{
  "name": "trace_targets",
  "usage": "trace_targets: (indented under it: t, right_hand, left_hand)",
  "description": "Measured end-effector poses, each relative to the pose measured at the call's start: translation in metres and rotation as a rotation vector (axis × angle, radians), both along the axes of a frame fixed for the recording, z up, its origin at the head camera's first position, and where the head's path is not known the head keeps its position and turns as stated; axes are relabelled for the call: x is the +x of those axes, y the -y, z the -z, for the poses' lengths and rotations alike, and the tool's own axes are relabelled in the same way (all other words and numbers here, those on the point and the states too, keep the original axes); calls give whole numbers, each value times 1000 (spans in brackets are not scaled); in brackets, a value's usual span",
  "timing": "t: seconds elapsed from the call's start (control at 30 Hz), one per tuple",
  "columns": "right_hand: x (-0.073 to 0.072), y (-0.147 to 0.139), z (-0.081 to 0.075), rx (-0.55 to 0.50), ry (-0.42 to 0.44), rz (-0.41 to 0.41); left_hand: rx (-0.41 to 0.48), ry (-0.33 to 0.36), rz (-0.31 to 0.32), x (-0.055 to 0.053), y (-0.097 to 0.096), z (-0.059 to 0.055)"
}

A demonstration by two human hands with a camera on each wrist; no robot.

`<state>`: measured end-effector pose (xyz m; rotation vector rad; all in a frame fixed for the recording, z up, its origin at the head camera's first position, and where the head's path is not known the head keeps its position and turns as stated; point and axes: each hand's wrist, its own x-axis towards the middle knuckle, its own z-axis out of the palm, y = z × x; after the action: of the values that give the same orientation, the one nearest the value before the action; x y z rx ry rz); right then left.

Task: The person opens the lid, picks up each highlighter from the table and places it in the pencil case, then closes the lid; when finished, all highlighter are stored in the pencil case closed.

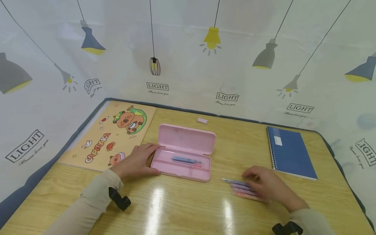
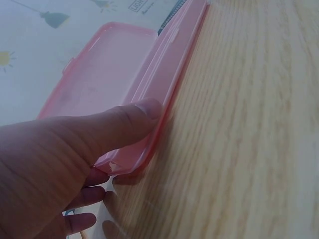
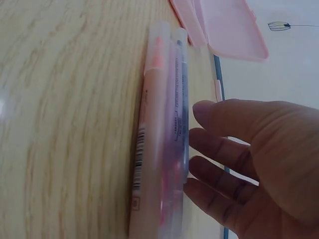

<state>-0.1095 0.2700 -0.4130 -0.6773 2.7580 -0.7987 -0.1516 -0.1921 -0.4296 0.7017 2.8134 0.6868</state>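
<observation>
Pink pencil case (image 1: 176, 168), centre of the head frame: smooth, glossy, long and round-cornered, lid standing open, base divided into compartments. A slim blue pen (image 1: 185, 160) lies in the rear one. Right of centre, low, we note a row of pens (image 1: 242, 189), slender barrels in blue-grey, purple and peach; the peach one has a translucent cap and a printed barcode.

Surface: pale wooden table (image 1: 202, 212), streaked grain, two glare patches near the bottom. Behind it, a whitish backdrop (image 1: 182, 29) printed with hanging lamps and "LIGHT". Orange capybara cover (image 1: 102, 143) at left, blue spiral notebook (image 1: 293, 153) at right, small pink eraser (image 1: 202, 120) above the case.

Grip: we see the left hand (image 1: 136, 160) grasping the case's left end, thumb against the front wall. The right hand (image 1: 268, 186) is loose, clasping nothing, its fingertips right alongside the pens.
</observation>
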Motion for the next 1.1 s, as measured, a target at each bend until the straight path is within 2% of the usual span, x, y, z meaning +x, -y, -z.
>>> trace_targets:
  t: [0.1,0.5,0.63,0.83,1.1]
  right_hand:
    - [-1,2,1,13,-23,-14]
    - [-8,6,3,104,-10,-28]
    - [-9,6,3,100,-41,-58]
    - [-8,7,2,102,-66,-53]
    - [-8,6,-7,54,-15,-16]
  left_hand:
    - [-3,4,-2,-1,0,1]
    - [-1,-6,7,-1,0,2]
    - [-4,-6,8,-1,0,2]
    - [-11,-14,14,-2,1,3]
    - [-13,-23,22,-3,2,3]
